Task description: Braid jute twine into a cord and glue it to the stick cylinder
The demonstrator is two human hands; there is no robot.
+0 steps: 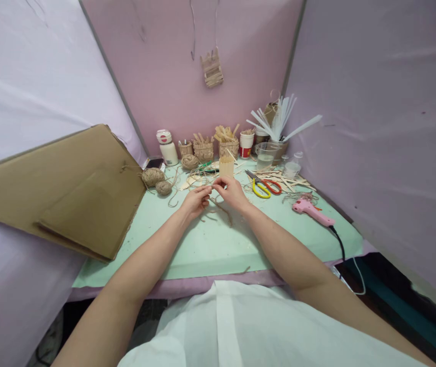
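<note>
My left hand [196,201] and my right hand [232,192] meet fingertip to fingertip above the middle of the table. Both are closed in a pinch on brown jute twine [224,210], whose loose ends hang or lie just below the fingers. Exactly how the strand runs between the fingertips is too small to make out. Right behind my right hand stands a small panel of pale craft sticks [226,167]. Scissors [263,187] with one yellow and one red handle lie to the right of that hand.
Balls of twine [153,177] sit at left beside a leaning cardboard sheet [88,199]. A pink glue gun [312,211] with a black cord lies at right. Along the back stand a white bottle [168,152], stick-filled holders [228,148] and clear glue sticks [282,120]. Loose sticks [284,179] are scattered.
</note>
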